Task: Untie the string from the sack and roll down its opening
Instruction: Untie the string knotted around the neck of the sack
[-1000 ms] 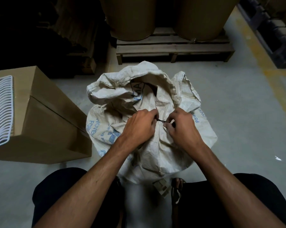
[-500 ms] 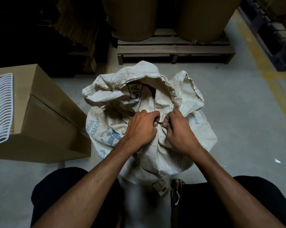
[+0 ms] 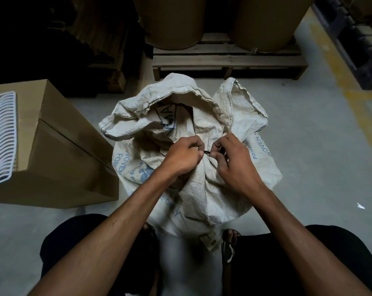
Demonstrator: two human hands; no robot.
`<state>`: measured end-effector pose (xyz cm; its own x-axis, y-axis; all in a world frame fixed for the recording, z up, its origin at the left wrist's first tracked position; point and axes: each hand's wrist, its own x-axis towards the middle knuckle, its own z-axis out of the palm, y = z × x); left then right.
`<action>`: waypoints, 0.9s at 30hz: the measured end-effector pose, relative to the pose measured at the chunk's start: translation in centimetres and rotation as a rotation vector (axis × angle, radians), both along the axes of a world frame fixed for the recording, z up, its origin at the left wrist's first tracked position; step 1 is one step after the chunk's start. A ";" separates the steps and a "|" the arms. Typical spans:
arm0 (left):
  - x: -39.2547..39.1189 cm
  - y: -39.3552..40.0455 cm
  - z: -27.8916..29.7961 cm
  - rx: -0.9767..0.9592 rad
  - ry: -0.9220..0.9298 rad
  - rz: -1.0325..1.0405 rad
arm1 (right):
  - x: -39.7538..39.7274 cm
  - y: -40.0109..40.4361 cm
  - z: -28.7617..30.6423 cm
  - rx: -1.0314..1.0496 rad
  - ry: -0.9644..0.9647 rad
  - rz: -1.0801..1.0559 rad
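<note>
A white woven sack (image 3: 204,195) with blue print stands on the floor between my knees, its top fabric flopped open above a cinched neck. A thin dark string (image 3: 206,152) is tied around that neck. My left hand (image 3: 180,158) and my right hand (image 3: 234,165) meet at the neck, fingertips pinching the string from either side. Only a short bit of string shows between the thumbs; the knot itself is hidden by my fingers.
A brown cardboard box (image 3: 59,150) stands close on the left with a white wire rack (image 3: 1,135) on top. A wooden pallet (image 3: 227,60) carrying two large brown drums sits right behind the sack. Yellow floor marking (image 3: 360,107) runs on the right.
Both hands stay on the string at the neck with small finger shifts. The floppy top of the sack has spread slightly wider.
</note>
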<state>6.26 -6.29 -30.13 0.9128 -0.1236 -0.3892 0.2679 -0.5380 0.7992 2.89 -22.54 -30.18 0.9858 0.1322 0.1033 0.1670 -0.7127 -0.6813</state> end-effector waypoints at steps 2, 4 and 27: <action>-0.1 -0.2 0.2 0.004 -0.028 0.013 | -0.2 0.1 0.1 -0.058 -0.040 -0.011; -0.3 -0.4 0.1 0.164 -0.166 -0.053 | -0.4 0.3 0.0 -0.209 -0.081 -0.016; -0.2 -0.9 -0.8 0.090 -0.243 0.079 | -1.0 1.4 -0.9 -0.201 -0.124 -0.093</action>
